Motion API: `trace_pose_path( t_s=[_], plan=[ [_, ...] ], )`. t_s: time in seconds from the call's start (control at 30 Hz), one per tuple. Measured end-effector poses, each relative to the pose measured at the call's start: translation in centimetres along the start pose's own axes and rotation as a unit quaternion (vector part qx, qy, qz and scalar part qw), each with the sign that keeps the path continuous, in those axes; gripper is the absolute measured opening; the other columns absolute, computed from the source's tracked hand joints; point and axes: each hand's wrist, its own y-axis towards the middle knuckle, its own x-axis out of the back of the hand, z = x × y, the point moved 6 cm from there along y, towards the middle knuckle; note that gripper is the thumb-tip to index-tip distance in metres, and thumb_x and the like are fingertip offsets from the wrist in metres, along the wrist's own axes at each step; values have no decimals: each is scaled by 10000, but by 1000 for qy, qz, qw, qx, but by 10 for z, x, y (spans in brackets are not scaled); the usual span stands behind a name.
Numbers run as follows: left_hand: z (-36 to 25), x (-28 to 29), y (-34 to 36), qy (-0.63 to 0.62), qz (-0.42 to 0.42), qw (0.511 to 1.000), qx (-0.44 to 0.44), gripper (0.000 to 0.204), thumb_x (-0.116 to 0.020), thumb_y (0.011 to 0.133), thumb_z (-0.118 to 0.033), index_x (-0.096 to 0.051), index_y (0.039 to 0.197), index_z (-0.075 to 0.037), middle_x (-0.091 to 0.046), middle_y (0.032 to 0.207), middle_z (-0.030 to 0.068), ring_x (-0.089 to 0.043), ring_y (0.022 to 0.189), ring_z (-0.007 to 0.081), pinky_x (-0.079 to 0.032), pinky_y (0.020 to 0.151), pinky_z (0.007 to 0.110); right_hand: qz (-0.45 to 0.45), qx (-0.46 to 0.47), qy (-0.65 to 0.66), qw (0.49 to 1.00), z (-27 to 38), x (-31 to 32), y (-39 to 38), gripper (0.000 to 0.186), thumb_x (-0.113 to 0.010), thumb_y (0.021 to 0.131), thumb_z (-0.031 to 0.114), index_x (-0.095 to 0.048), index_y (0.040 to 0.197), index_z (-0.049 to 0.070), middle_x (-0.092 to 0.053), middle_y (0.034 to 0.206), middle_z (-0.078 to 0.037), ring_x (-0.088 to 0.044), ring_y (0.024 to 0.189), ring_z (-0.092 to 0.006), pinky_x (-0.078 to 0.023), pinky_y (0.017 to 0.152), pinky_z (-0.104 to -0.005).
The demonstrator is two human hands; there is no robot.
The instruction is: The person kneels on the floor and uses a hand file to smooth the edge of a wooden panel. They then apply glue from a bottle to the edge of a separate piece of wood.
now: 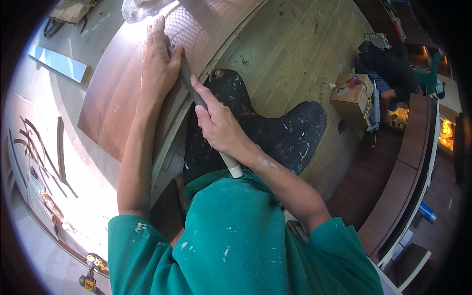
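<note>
My left hand [160, 66] lies with its fingers stretched out on a large brown wood-grain board [115, 105], its thumb by the upper end of a long dark grey rod-like piece [186, 73]. Lower down, my right hand [219, 125] is closed around that piece, which slants along the board's near edge. A pale cylindrical end [235, 170] shows below the right hand, close to my green shirt; whether it belongs to the same piece, I cannot tell. My knees, in paint-spotted dark trousers [280, 132], are to the right of the board.
At right, a person [386, 69] crouches beside a cardboard box [351, 93] and a caulking gun [376, 110]. Dark curved strips [42, 147] lie at left, below a light-blue-topped offcut [59, 63]. A yellow-and-black power drill [93, 273] is at lower left. A brown panel [393, 196] curves along the right.
</note>
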Motion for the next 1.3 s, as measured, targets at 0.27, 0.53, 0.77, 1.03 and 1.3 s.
trace_pose_path(
  t_s=[0.27,0.53,0.77,1.03,1.3],
  plan=[
    [-7,21,-24,170,65,983,9,903,-717,929,-507,-381,1598,-2,-413,1625,269,-313,1564,413,-193,1288,576,1,34,-7,999,-7,11,-31,626,-465,1070,77,-316,1671,172,-516,925,-111,-522,754,-232,-499,691,-336],
    [-20,21,-30,94,37,995,-3,883,-731,934,-405,-328,1621,-24,-412,1635,229,-298,1568,425,-137,1274,653,20,8,-7,1000,2,2,-37,655,-465,1068,72,-244,1680,146,-549,1127,-250,-573,919,-386,-517,789,-411],
    [4,32,-29,-28,-29,999,34,777,-745,952,-324,-409,1594,-47,-416,1630,240,-308,1569,398,-265,1280,487,51,-2,-15,999,8,-15,-9,627,-478,1054,58,-293,1652,97,-656,982,-363,-661,878,-531,-544,742,-447],
    [-9,46,-54,147,53,987,29,950,-754,870,-577,-408,1611,-94,-400,1655,207,-290,1581,389,-145,1290,621,67,-20,6,998,-5,-4,-60,659,-461,1075,66,-252,1692,160,-546,743,-73,-510,654,-118,-494,665,-319],
    [-9,39,-55,-67,0,995,69,692,-692,998,-114,-388,1619,-88,-330,1690,230,-141,1624,377,-189,1302,535,2,67,27,997,-2,-34,-44,668,-476,1050,47,-230,1670,88,-603,740,-317,-651,722,-498,-502,635,-467]
  ],
)
